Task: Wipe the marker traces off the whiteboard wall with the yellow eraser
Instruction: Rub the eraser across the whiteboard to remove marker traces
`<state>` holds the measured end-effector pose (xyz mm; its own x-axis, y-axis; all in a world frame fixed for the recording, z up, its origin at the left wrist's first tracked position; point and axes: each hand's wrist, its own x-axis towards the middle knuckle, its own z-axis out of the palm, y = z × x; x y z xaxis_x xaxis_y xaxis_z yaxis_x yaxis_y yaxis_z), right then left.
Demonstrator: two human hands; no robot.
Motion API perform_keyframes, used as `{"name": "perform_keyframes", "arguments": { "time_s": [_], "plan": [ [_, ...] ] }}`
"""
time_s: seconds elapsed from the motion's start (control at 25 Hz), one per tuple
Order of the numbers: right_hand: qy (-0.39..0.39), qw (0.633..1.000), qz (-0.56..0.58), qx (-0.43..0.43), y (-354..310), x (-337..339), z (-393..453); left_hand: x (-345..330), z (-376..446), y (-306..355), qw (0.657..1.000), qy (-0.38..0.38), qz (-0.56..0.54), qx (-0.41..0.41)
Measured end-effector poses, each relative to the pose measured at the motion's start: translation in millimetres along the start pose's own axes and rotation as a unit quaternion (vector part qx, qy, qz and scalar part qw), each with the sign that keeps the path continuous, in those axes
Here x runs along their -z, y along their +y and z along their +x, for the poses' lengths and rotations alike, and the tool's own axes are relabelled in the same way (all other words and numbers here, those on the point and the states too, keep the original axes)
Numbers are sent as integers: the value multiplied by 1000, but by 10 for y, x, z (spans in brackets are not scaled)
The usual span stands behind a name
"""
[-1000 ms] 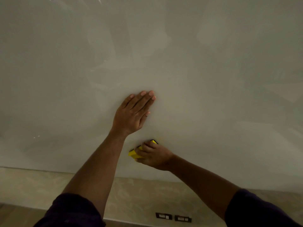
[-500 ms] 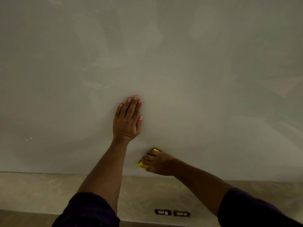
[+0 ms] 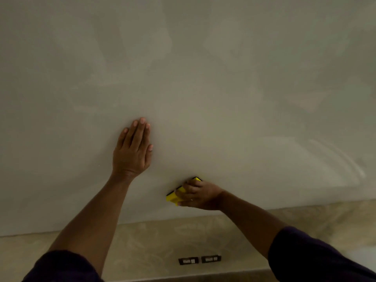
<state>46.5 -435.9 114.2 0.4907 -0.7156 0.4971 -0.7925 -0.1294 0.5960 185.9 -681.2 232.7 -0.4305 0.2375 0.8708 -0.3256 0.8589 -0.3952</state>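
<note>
A: Why is the left hand (image 3: 133,149) flat on the whiteboard wall (image 3: 223,88), left of the frame's centre?

B: It looks like a brace. The fingers are straight and pressed together, pointing up, with the palm against the surface. It holds nothing. My guess is that it steadies the person while they lean in and reach low.

A: And the yellow eraser (image 3: 176,195)?

B: Low in the frame, just right of centre, flat against the wall close above its bottom edge. The right hand (image 3: 198,195) grips it, fingers curled over its back, so only the yellow left end and a dark corner at the top show. That grip likely serves to press the wiping face against the board.

A: Any marker left there?

B: I cannot make out clear strokes. There are pale smears and patches across the upper half, and faint curved streaks at the right edge. Whether those are ink or reflections I cannot tell.

A: What lies below the board?

B: A beige marbled strip of wall (image 3: 142,247), with two dark wall sockets (image 3: 199,259) at the bottom centre. Dark sleeves (image 3: 317,259) fill both lower corners.
</note>
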Motion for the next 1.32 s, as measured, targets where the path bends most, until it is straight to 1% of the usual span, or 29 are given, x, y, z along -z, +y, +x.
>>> {"name": "perform_keyframes", "arguments": {
  "time_s": [0.04,0.12,0.16,0.2,0.28,0.32,0.36,0.4,0.48,0.52,0.56,0.64,0.68,0.72,0.76,0.84,0.88,0.96,1.0,1.04,1.08,1.12,1.2,1.24,1.32],
  "plan": [
    [5,1000,-3,-24,-4,-1,-96,2,14,-33,1000,-1,-1,-24],
    [20,994,35,-97,-100,-27,-212,10,88,-60,998,6,7,-68],
    [22,992,49,-116,-148,-36,-218,-2,173,-23,995,7,4,-96],
    [17,992,50,-113,-157,-16,-215,-27,289,71,991,8,-7,-134],
    [4,998,21,-58,-40,99,-219,-81,559,362,976,10,-33,-214],
    [10,999,1,-45,59,161,-270,-98,686,521,970,9,-42,-240],
    [24,997,-15,-69,131,200,-350,-113,780,653,967,9,-46,-252],
    [40,991,-14,-123,126,216,-441,-126,839,743,966,12,-49,-252],
    [58,967,15,-249,-120,199,-583,-135,855,808,969,15,-50,-241],
    [58,960,2,-272,-257,166,-637,-127,844,817,969,19,-49,-239],
    [41,963,-19,-265,-334,139,-663,-116,837,805,969,22,-49,-241],
    [8,974,-49,-220,-281,240,-735,-99,853,796,968,21,-55,-244],
    [12,971,-71,-227,-212,323,-790,-98,864,798,968,21,-56,-244],
    [23,960,-94,-263,-168,397,-882,-95,870,808,969,21,-54,-241],
    [42,939,-112,-324,-156,458,-1003,-93,877,814,970,19,-52,-238],
    [95,877,-104,-459,-217,588,-1247,-84,870,820,970,20,-52,-237],
    [114,849,-92,-508,-259,635,-1320,-85,868,823,969,24,-54,-240],
    [120,802,-68,-581,-289,633,-1273,-104,872,818,969,23,-56,-238],
    [116,787,-42,-605,-317,598,-1185,-120,868,815,970,22,-54,-236],
    [110,782,-13,-613,-378,539,-1090,-128,856,811,971,19,-53,-233],
    [96,794,2,-600,-451,471,-1001,-127,849,809,971,16,-51,-233],
    [75,821,3,-566,-522,400,-922,-116,845,808,971,14,-48,-233],
    [13,886,-8,-464,-593,268,-800,-90,863,808,971,9,-49,-235],
    [-14,910,-18,-414,-608,196,-734,-80,859,804,971,4,-53,-235],
    [-42,937,-30,-346,-592,72,-606,-68,865,814,970,-4,-54,-236]
  ]
}}
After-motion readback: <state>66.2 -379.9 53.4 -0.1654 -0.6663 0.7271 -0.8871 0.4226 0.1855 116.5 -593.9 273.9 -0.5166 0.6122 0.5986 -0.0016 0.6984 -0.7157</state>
